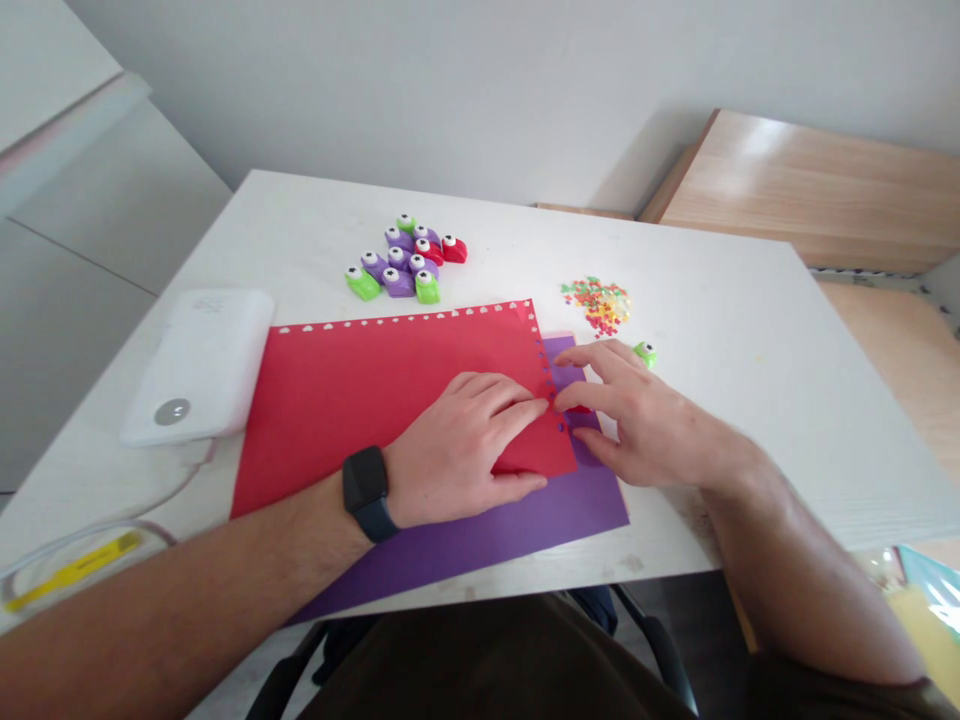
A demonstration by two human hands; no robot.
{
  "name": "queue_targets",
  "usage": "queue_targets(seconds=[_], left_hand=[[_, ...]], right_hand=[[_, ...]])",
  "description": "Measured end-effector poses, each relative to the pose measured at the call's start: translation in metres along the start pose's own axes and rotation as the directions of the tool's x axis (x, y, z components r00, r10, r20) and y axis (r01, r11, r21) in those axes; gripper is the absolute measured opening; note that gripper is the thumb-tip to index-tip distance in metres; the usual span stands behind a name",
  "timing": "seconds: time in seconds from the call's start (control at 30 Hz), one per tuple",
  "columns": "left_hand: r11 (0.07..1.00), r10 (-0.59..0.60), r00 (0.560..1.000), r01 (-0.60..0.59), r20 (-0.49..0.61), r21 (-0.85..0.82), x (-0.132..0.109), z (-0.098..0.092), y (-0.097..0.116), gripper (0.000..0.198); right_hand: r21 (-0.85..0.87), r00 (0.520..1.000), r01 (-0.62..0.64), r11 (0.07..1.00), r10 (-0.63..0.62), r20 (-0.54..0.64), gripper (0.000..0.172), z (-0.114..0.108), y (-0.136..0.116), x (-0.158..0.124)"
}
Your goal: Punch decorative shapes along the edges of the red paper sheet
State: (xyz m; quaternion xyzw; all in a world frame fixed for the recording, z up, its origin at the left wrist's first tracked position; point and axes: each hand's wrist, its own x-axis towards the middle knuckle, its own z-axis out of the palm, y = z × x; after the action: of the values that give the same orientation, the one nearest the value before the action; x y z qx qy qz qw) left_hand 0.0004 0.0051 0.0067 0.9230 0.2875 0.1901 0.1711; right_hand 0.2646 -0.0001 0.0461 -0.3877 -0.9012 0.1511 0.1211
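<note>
A red sheet of paper lies over a purple sheet, with small shapes punched along its top and right edges. My left hand rests flat on the red sheet, fingers pointing at its right edge. Beyond that edge, my right hand curves its thumb and fingers around a small red craft punch, mostly hidden by the fingers. Close behind the right hand sits a green craft punch. Tiny coloured paper cutouts lie in a pile farther back.
Several purple, red and green craft punches are grouped at the back of the white table. A white device with a cable and yellow tag lies at left. A wooden piece of furniture stands beyond the right side.
</note>
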Motion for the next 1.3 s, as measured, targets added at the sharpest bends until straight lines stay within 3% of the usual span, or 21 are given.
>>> queue_targets(seconds=[0.17, 0.43, 0.5, 0.67, 0.73, 0.87, 1.3], left_hand=[[1.000, 0.002, 1.000, -0.002, -0.003, -0.004, 0.0005, -0.0003, 0.0005, 0.060], [0.999, 0.024, 1.000, -0.024, -0.020, -0.028, -0.0001, 0.0003, -0.0022, 0.080], [0.999, 0.023, 0.999, -0.025, -0.028, -0.040, 0.0005, -0.0006, -0.0010, 0.074], [0.999, 0.022, 0.998, -0.024, -0.056, -0.045, 0.0028, -0.0049, 0.0044, 0.017], [0.999, 0.016, 0.998, -0.019, -0.059, -0.041, 0.0035, -0.0059, 0.0054, 0.004], [0.999, 0.011, 0.998, -0.013, -0.067, -0.031, 0.0039, -0.0064, 0.0051, 0.010], [0.999, 0.024, 0.997, -0.026, -0.070, -0.022, 0.0047, -0.0083, 0.0057, 0.014]], right_hand=[[-0.034, 0.998, 0.059, 0.998, -0.058, 0.025, 0.015, 0.0015, 0.0010, 0.0017], [-0.015, 0.997, 0.075, 0.997, -0.075, 0.002, 0.011, 0.0015, -0.0001, 0.0032], [0.001, 0.998, 0.064, 0.998, -0.064, -0.026, 0.010, 0.0019, -0.0009, 0.0035], [0.027, 0.993, 0.037, 0.999, -0.034, -0.112, 0.012, 0.0040, -0.0022, 0.0044], [0.044, 0.987, 0.031, 0.999, -0.024, -0.157, 0.012, 0.0039, -0.0025, 0.0046], [0.021, 0.977, 0.019, 1.000, -0.014, -0.214, 0.012, 0.0035, -0.0025, 0.0047], [-0.053, 0.968, 0.015, 0.998, -0.027, -0.248, 0.008, 0.0096, -0.0002, 0.0054]])
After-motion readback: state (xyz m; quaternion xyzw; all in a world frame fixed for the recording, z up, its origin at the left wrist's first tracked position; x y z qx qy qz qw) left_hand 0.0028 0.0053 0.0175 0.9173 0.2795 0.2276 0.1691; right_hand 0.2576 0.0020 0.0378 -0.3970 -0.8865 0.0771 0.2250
